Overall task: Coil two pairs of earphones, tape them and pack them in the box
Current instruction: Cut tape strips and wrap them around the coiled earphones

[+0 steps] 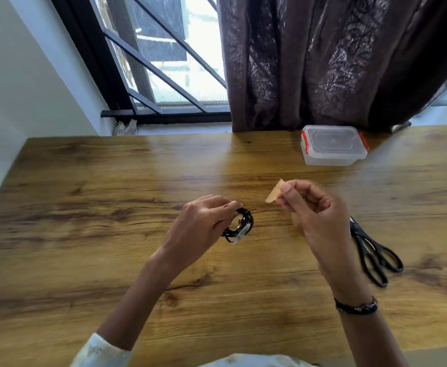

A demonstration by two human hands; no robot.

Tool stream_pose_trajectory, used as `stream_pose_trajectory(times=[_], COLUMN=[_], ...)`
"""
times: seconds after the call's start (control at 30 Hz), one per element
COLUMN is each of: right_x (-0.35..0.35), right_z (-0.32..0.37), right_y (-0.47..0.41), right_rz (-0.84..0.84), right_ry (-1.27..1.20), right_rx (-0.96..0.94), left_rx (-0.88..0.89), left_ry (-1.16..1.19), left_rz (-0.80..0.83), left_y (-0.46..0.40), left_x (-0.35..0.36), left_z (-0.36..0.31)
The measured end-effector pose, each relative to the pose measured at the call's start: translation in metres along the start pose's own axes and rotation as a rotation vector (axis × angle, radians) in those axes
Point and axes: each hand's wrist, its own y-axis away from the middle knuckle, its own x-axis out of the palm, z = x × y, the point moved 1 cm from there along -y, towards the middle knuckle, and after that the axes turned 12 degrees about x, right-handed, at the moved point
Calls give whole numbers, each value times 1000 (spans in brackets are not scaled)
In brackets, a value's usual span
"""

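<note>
My left hand (203, 221) grips a small coil of black earphones (239, 226) just above the middle of the wooden table (84, 207); something pale shows on the coil's lower side. My right hand (309, 210) pinches a short tan piece of tape (275, 192) between thumb and forefinger, held up a little to the right of the coil. The clear plastic box (332, 145) with red clips stands shut with its lid on at the table's back right. Only one pair of earphones is in view.
Black scissors (373, 252) lie on the table just right of my right wrist. A brown curtain (323, 62) hangs behind the box, and a barred window (164, 62) is at the back left. The table's left edge meets a white wall.
</note>
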Motion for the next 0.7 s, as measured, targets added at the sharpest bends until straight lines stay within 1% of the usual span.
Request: stream_pose_trajectory(times=[0.17,0.33,0.5,0.7], right_x=[21,32,26,23], right_z=[30,44,53,56], right_y=[26,52,66,71], right_rz=[-151,-235,-218,-151], right_ry=[135,158,134,98], right_rx=[-321,-500,-610,-629], left_rx=[136,227,277,316], left_ry=[-124,-244,-309,-361], left_rz=[-109,-223,-261,-234], left_y=[-9,-14,-17,-17], left_x=[-37,-63,-77,-85], left_z=[-42,-71,-87,-95])
